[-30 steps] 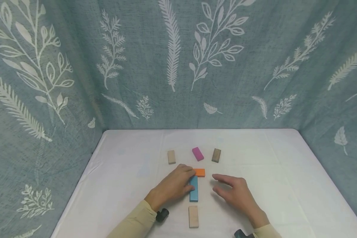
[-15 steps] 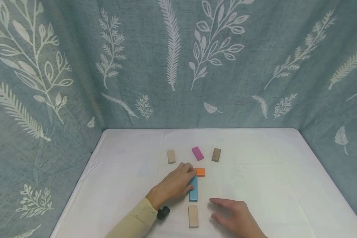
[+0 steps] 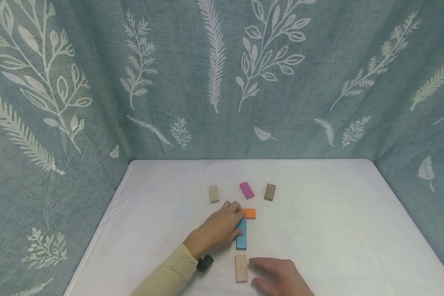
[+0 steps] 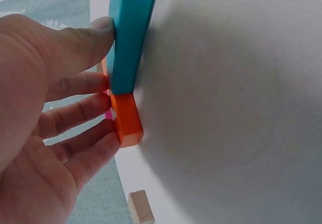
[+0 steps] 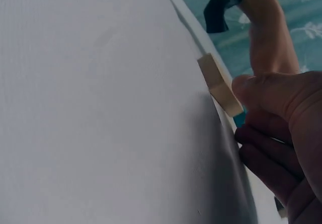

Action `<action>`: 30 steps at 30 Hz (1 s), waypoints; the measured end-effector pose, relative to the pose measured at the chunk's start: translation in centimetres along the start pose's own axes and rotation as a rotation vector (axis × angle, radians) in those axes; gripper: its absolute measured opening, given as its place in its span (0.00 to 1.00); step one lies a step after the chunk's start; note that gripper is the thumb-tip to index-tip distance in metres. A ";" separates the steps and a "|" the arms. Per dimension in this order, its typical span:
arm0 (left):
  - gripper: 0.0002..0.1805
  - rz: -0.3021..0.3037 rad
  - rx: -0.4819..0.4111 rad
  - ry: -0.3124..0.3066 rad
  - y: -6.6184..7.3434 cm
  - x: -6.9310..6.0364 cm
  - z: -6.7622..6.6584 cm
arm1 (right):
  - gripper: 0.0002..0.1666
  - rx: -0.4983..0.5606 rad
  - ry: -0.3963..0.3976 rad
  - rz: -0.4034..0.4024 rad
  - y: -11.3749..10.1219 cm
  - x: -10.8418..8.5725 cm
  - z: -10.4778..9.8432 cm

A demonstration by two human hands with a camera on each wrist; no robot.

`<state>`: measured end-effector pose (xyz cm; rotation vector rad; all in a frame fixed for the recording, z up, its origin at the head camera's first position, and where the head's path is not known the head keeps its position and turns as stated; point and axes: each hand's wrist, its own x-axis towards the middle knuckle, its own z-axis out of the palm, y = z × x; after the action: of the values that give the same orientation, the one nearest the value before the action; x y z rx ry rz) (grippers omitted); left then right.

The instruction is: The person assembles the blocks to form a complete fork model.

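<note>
In the head view, my left hand [image 3: 218, 226] rests its fingers on an orange block [image 3: 249, 213] and its thumb on a blue block [image 3: 241, 236]. The blue block's far end meets the orange one, which lies crosswise. The left wrist view shows the thumb against the side of the blue block [image 4: 130, 38] and fingertips touching the orange block [image 4: 127, 121]. Just right of a light wooden block [image 3: 241, 268], my right hand [image 3: 281, 275] has thumb and fingers spread apart, holding nothing. Part of the orange block is hidden under the left hand.
Farther back on the white-covered table [image 3: 336, 230] lie a light wooden block [image 3: 214, 194], a magenta block [image 3: 247, 190] and a darker wooden block [image 3: 269, 192]. A patterned teal curtain [image 3: 192, 94] hangs behind and along both sides.
My right hand has come back toward the near edge and then left, to beside the near light wooden block. The left hand stays on the blue and orange blocks.
</note>
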<state>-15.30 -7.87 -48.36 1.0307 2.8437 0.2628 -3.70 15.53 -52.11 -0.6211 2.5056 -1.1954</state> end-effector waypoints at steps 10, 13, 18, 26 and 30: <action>0.29 -0.015 0.006 -0.014 0.1 0.1 0.0 | 0.24 -0.078 -0.001 -0.013 -1.5 0.8 1.1; 0.29 -0.023 -0.003 -0.018 0.1 0.1 -0.1 | 0.22 -0.163 0.008 -0.007 -2.1 1.1 1.3; 0.29 -0.031 -0.014 -0.022 0.1 0.1 -0.2 | 0.17 -0.316 0.064 -0.050 -2.7 1.3 1.7; 0.30 -0.050 -0.012 -0.030 0.3 0.1 -0.1 | 0.12 -0.375 0.088 0.032 -3.5 1.4 2.5; 0.30 -0.056 -0.016 -0.033 0.5 0.1 0.0 | 0.11 -0.395 0.117 0.050 -3.6 1.4 2.6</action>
<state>-15.06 -7.47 -48.26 0.9415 2.8311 0.2613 -2.82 11.12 -51.02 -0.5881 2.8654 -0.7407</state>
